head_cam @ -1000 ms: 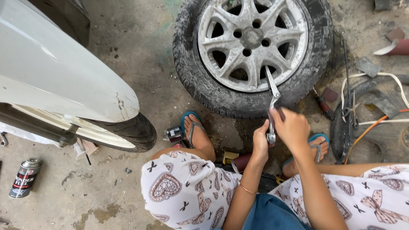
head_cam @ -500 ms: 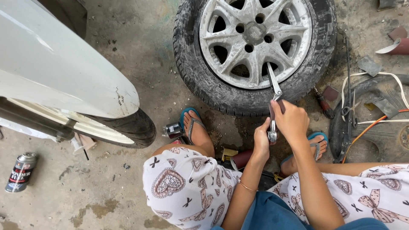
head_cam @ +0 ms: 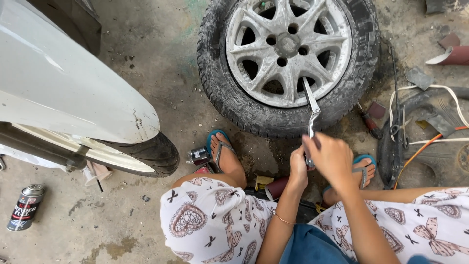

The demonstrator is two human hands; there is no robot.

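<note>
Both your hands are bunched on the same tool: your right hand (head_cam: 333,159) is curled over the top and your left hand (head_cam: 298,168) is closed round the lower end of that silver tyre lever (head_cam: 310,110). It's slim, shiny metal, running up toward 12 o'clock with its flat tip jammed at the rim's 6 o'clock edge. The wheel (head_cam: 288,63) lies flat on the concrete, scuffed grey alloy spokes, dusty black tyre, with your blue sandal (head_cam: 221,146) at 9 o'clock of your hands.

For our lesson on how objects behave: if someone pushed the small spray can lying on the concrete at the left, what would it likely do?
The spray can lies on its side, so it would probably roll. It looks small and metal, likely light and stiff. The rough concrete floor might stop it soon.
</note>
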